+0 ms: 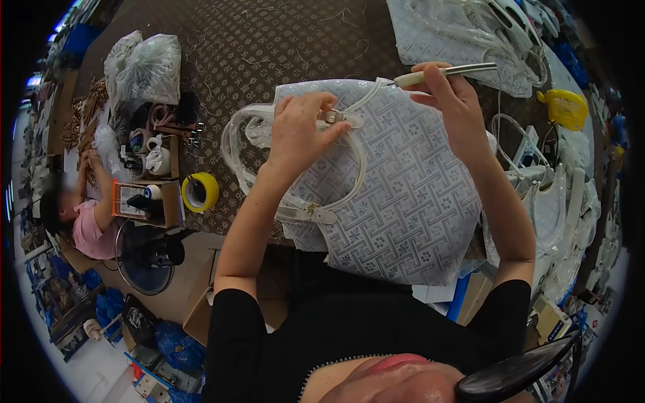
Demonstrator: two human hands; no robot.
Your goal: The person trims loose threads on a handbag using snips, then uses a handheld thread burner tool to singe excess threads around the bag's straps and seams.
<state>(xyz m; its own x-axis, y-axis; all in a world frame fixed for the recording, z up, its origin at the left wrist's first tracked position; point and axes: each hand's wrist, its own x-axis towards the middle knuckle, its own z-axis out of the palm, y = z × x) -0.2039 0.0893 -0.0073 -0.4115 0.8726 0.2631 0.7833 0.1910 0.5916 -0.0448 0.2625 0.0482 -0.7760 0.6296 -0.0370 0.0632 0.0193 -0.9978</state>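
A white handbag with a silvery patterned surface lies on the table before me. My left hand is closed at the bag's upper handle, its fingers pinching the strap end by a metal buckle. My right hand grips a slim white-handled tool with a striped silvery end. The tool's thin tip points left, close to a narrow white strap at the bag's top edge; I cannot tell whether they touch. A second buckle shows on the lower handle tab.
Yellow tape, a small box and a plastic-wrapped bundle are on the left. More white bags lie at the upper right, near a yellow tape dispenser. A person in pink works at the far left beside a fan.
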